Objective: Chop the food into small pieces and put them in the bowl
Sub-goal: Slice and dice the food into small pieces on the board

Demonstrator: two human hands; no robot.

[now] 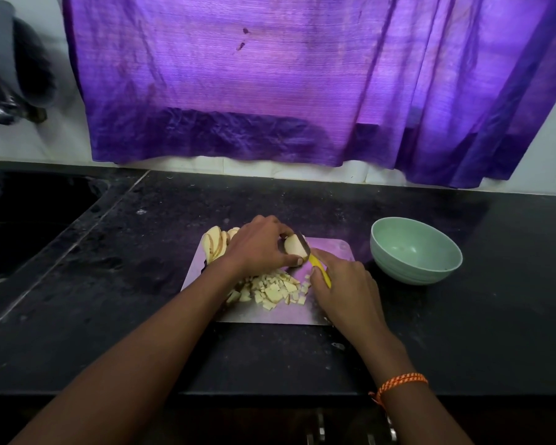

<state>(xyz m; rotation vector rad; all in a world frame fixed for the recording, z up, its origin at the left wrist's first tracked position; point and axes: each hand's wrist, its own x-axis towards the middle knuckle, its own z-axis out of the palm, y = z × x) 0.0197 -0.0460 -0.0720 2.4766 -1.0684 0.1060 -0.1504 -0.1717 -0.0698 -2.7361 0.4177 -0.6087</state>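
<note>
Two hands work over the cutting board (331, 252), the landmark here. The left hand (260, 248) curls its fingers round a pale chunk of food (294, 247) at the board's far middle, pinning it down. The right hand (344, 284) grips the yellow-handled knife (320, 268), whose blade sits against the chunk. Slices (215, 244) lean at the board's far left; diced pieces (273, 289) lie heaped at its near middle. The green bowl (414, 252) stands just right of the board on the tabletop (109, 316) and looks empty. To cut well, I judge: keep the holding fingertips tucked behind the blade, slice evenly, then dice.
</note>
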